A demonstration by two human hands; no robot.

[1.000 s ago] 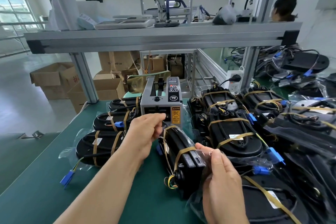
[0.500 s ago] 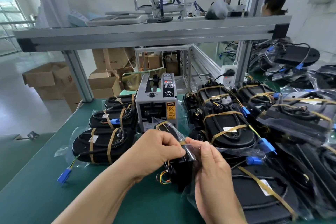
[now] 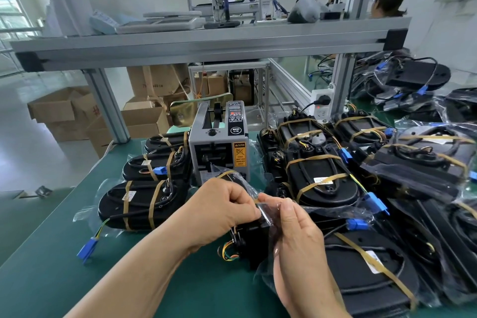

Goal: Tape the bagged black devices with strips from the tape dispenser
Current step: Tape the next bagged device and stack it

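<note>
A black device in a clear bag [image 3: 251, 242] stands on the green mat in front of the grey tape dispenser [image 3: 219, 142]. My left hand [image 3: 219, 210] has its fingers curled over the top of the device and pinches a brown tape strip there. My right hand [image 3: 296, 235] pinches the loose clear plastic of the bag right beside it, fingertips nearly touching the left ones. The middle of the device is hidden behind both hands; coloured wires [image 3: 228, 253] show at its lower end.
Taped bagged devices [image 3: 144, 204] lie in a row to the left of the dispenser, and several more [image 3: 322, 178] are piled on the right. An aluminium shelf frame [image 3: 206, 41] spans overhead. Cardboard boxes [image 3: 64, 113] stand beyond the table's left edge. A person [image 3: 389, 0] sits at the far right.
My left hand came back from the dispenser mouth with a tape strip and now meets my right hand on top of the device. The view has tilted down slightly.
</note>
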